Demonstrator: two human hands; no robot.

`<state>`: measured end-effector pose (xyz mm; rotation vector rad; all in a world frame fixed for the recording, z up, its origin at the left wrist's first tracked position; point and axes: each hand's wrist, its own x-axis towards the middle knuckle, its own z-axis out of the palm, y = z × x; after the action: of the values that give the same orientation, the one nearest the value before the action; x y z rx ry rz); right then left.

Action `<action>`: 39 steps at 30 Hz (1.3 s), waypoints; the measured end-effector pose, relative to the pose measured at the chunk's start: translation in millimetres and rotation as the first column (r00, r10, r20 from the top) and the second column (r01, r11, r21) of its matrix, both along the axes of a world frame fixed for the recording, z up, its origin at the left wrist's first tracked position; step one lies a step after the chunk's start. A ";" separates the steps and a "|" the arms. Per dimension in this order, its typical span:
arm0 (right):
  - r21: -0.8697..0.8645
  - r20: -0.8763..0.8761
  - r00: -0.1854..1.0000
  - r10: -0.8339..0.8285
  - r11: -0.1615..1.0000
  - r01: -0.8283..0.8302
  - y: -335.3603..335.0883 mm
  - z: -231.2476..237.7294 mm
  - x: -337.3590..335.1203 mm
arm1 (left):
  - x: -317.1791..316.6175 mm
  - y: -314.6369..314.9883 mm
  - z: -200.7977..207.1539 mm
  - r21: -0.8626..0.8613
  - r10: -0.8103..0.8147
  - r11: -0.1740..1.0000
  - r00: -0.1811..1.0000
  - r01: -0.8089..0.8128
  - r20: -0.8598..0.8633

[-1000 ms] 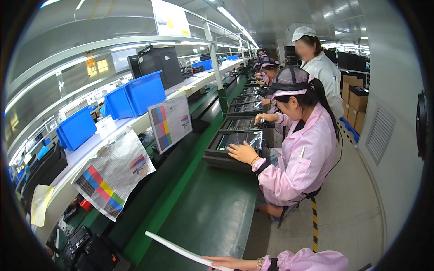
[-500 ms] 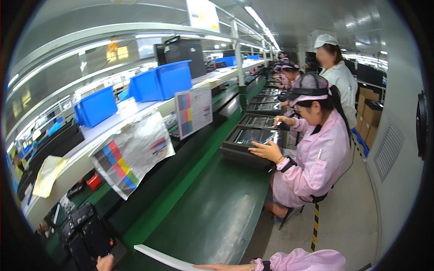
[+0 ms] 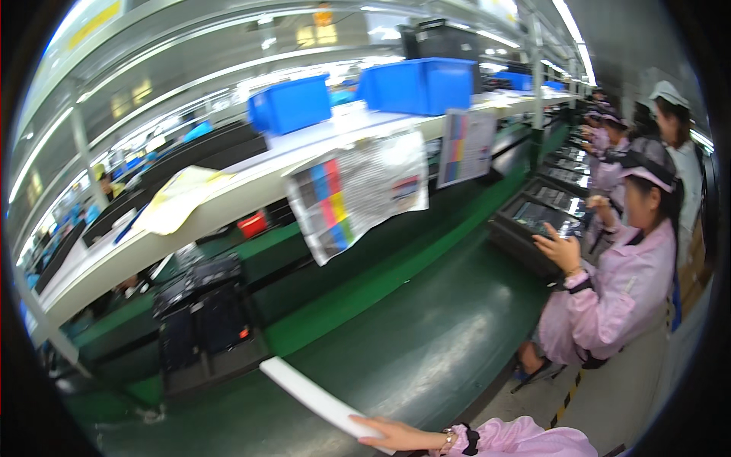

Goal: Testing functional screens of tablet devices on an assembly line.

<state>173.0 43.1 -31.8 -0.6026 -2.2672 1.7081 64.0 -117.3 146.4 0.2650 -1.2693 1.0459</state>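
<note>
My right hand comes in at the lower edge from a pink sleeve with a black wristband. Its fingers are stretched out over the near end of a long white strip, touching it. The strip lies slantwise on the green work surface. Beyond its far end, to the left, a black tray holds dark flat parts, one with a small orange-red mark. My left hand is out of view.
A white shelf carries blue bins and a yellowish sheet. Crinkled colour-striped sheets hang from its edge. At right, a co-worker in pink handles a device in a black tray; others sit farther along.
The view has swung left, so the scene sits farther right and more of the dark tray shows. My left hand, earlier beside that tray, has left view. My right hand stays on the strip.
</note>
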 end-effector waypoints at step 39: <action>0.171 -0.092 0.984 0.152 0.976 -0.135 -4.9 -27.2 -18.6 | 4.3 29.9 35.6 0.444 0.923 -0.197 -0.318 -0.874 -0.216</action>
<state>154.4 38.2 -59.0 -0.3135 -2.3960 1.5530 68.2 -87.4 182.1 1.8573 -0.2606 2.0836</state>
